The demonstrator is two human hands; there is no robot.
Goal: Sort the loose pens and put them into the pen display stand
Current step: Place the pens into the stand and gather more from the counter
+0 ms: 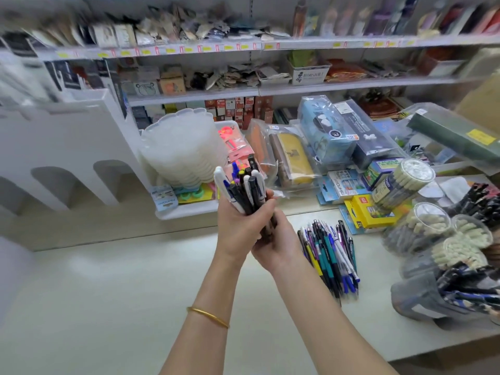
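While left hand (239, 228) grips pen bundle (247, 188), right hand (278, 246) grips below.

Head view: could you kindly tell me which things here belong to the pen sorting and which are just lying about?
Belong to the job: bundle of pens, gripped by the left hand and right hand; loose pens on the counter; white arched stand, probably the display stand.
Lying about: stack of clear trays; bagged pencil cases; yellow box.

The blue pack (338, 185) reads AIHAO; yellow box (371, 213) shows 12.
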